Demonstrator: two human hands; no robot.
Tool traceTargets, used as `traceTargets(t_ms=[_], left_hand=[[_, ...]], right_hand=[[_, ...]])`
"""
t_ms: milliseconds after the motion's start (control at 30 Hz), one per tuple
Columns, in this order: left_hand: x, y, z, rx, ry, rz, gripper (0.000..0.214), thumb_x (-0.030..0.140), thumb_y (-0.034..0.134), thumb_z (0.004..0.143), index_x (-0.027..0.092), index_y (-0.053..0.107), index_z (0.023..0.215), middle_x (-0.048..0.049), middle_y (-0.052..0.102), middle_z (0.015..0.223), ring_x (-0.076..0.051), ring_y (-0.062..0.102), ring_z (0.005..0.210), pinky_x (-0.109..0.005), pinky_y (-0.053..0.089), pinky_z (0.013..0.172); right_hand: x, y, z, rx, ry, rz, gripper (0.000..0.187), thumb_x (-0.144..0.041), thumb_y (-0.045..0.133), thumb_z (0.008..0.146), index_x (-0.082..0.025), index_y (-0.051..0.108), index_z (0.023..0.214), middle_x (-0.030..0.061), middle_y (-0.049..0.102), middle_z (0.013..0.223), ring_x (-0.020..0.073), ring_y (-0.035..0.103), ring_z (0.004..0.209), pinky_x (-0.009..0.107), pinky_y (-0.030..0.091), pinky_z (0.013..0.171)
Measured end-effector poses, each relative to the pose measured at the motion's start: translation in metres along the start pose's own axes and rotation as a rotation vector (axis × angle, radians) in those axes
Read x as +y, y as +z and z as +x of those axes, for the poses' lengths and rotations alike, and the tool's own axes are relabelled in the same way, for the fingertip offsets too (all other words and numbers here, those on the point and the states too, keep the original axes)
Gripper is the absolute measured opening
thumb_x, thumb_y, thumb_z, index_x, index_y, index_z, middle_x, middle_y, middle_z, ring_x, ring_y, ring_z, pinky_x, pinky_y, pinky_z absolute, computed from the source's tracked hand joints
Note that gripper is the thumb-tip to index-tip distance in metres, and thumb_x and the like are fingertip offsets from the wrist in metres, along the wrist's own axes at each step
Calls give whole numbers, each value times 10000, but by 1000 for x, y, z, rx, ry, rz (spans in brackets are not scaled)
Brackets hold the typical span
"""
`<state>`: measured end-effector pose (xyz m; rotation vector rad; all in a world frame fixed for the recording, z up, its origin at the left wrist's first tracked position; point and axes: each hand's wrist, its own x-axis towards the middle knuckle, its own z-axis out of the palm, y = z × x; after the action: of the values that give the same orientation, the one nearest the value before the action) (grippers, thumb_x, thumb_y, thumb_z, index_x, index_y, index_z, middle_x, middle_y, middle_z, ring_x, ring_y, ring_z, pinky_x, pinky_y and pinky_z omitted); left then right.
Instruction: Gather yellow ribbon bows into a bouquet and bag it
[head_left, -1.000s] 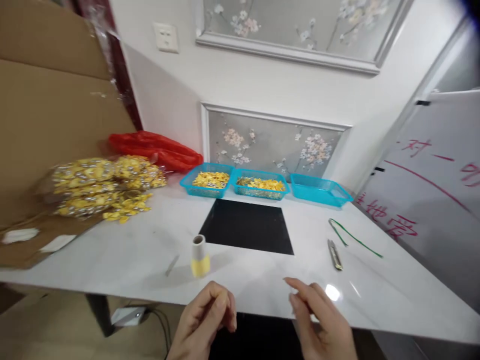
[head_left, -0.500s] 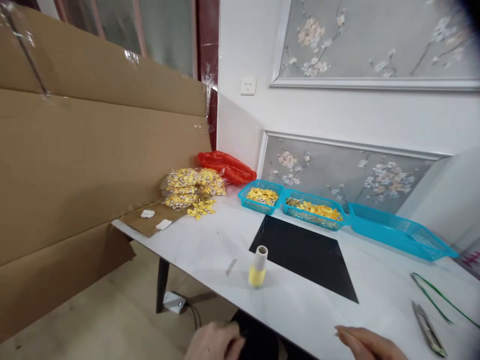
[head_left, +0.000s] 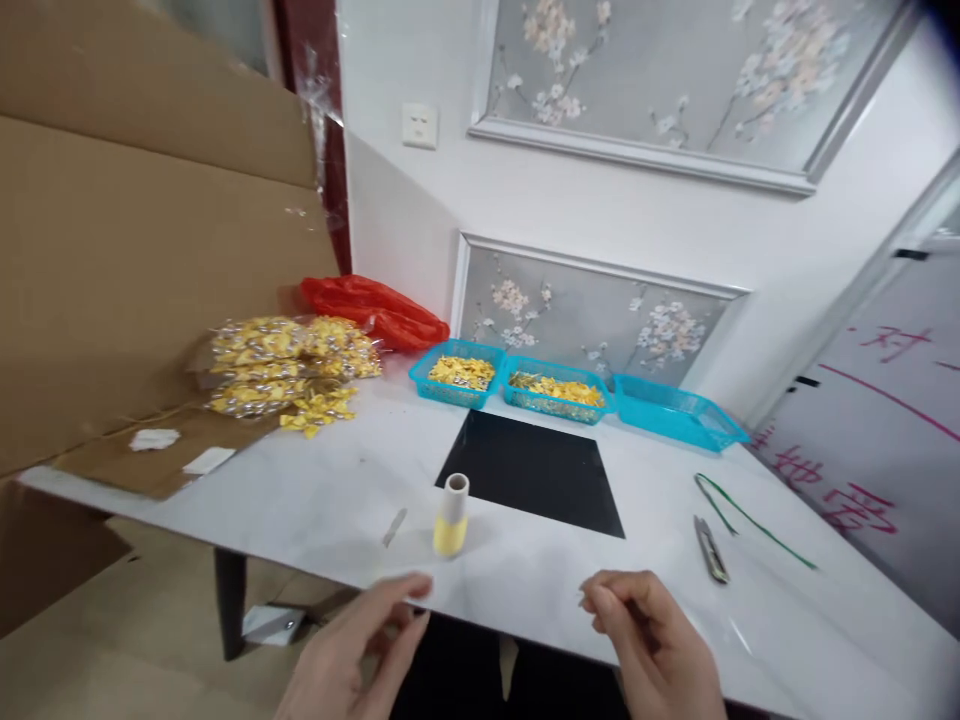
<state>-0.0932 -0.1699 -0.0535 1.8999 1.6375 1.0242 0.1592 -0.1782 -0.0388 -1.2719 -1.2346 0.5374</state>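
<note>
My left hand (head_left: 367, 640) is over the near table edge, fingers curved, thumb and index fingertips apart, with nothing seen between them. My right hand (head_left: 652, 635) is at the same edge further right, its fingers curled and the thumb against the index finger; I see nothing in it. Beyond my left hand stands a small upright cone-shaped spool (head_left: 451, 515), pale grey above and yellow below, touched by neither hand. Left of the spool lies a short greyish strip (head_left: 394, 527). A black rectangular sheet (head_left: 532, 470) lies flat behind the spool.
Blue baskets (head_left: 679, 420) line the wall; two hold yellow pieces. Bagged yellow pieces (head_left: 259, 365) and a red plastic bag (head_left: 375, 312) are at the back left. Thread snips (head_left: 709, 550) and a green cord (head_left: 757, 525) lie right. Cardboard (head_left: 150, 250) walls the left side.
The view has swung to the right. Both my hands have come further up into view, over the near table edge. The spool and the other objects on the table appear unmoved.
</note>
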Motion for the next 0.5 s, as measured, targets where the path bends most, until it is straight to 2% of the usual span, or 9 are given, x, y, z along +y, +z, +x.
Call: traceTargets(t_ms=[67,167,233,300,400,500], left_hand=[[7,11,21,170,18,-86,384,399,532,833,265,512,1192,-60,633,1130,-211,637,951,-279,523,791],[12,32,52,231,19,-137,553,381,570,801,199,394,1293,-125,504,1325,-262,516,1177,-391,461,938],[15,41,64,200,-4,-147,540,342,593,772,160,427,1251,-152,556,1255,-296,537,1147,-447,444,940],[17,43,68,148,-5,-169,403,293,567,781,164,503,1157,-127,647,1072,-296,610,1004,-451,470,873],[18,33,59,158,-10,-221,276,299,540,809,185,563,1060,-70,677,894,-257,643,844,-390,502,771],[11,19,45,228,-49,-416,291,345,555,824,186,573,1067,-75,685,989,-252,635,952,-353,498,814]], right_hand=[[-3,2,3,-27,-33,11,267,-425,562,846,-200,573,703,28,631,727,146,592,641,235,508,611],[-10,8,15,-95,-88,-1,255,-393,534,873,-196,559,713,24,618,720,146,575,643,245,480,596],[-17,17,31,-158,-141,-8,243,-369,530,880,-193,549,715,24,619,725,145,573,655,246,463,598],[-26,33,51,-227,-193,4,231,-353,537,878,-190,538,715,24,622,732,143,575,668,245,455,607],[-38,75,82,-327,-241,34,216,-346,542,869,-187,528,724,22,624,719,144,578,657,246,453,603],[-43,140,101,-433,-311,4,186,-308,522,871,-187,522,730,9,615,673,142,582,626,245,458,605]])
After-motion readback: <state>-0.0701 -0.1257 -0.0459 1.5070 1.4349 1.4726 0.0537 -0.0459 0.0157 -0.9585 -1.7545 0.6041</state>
